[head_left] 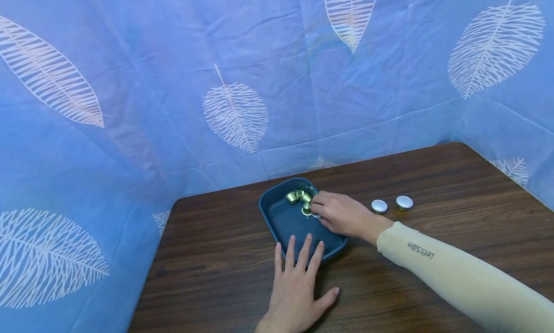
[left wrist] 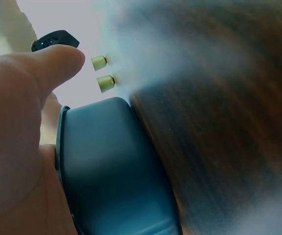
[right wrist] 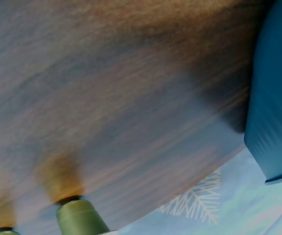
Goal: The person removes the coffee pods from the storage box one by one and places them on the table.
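Observation:
A dark blue tray [head_left: 285, 227] stands on the table with several gold-green coffee capsules [head_left: 292, 197] near its far end. Over the tray's right side, my right hand [head_left: 342, 214] reaches in with curled fingers. The white edge of a coffee capsule [head_left: 317, 216] shows beneath those fingertips, which seem to pinch it; most of it is hidden. My left hand [head_left: 296, 292] lies at the near rim, fingers straight and spread, fingertips over the tray's edge. The left wrist view shows its thumb [left wrist: 58, 66] beside the tray's outer wall [left wrist: 111, 161].
Right of the tray, two white-topped capsules [head_left: 379, 206] [head_left: 404, 203] stand on the brown wooden table [head_left: 207, 256]. A blue cloth [head_left: 151, 107] with white leaf prints hangs behind the table. The right wrist view shows the tray's side [right wrist: 275, 98] and a green capsule [right wrist: 81, 218].

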